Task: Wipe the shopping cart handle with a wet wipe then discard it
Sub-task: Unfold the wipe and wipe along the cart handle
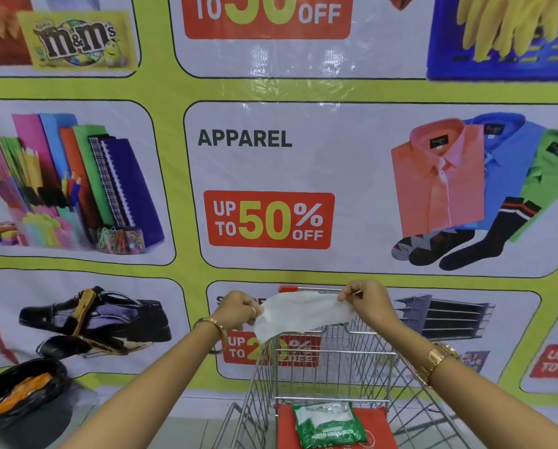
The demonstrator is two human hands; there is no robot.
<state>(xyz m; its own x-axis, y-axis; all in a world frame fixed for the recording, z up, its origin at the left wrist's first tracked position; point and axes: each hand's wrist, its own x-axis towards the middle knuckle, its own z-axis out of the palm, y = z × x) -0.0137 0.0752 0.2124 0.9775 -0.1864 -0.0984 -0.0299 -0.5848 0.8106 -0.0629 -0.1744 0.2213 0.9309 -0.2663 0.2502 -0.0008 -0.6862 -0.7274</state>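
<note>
A white wet wipe [298, 314] is stretched out in the air above the wire shopping cart [342, 361]. My left hand [238, 311] pinches its left edge and my right hand [367, 301] pinches its right top corner. The wipe hangs slack between them, its lower left part drooping. A green and white pack of wipes [328, 424] lies on the cart's red seat flap [373, 426] at the near end. The cart handle is below the frame and hidden from view.
A big printed sale banner [271, 176] covers the wall right behind the cart. A bin lined with a black bag [21, 393], with orange waste in it, stands at the lower left on the floor.
</note>
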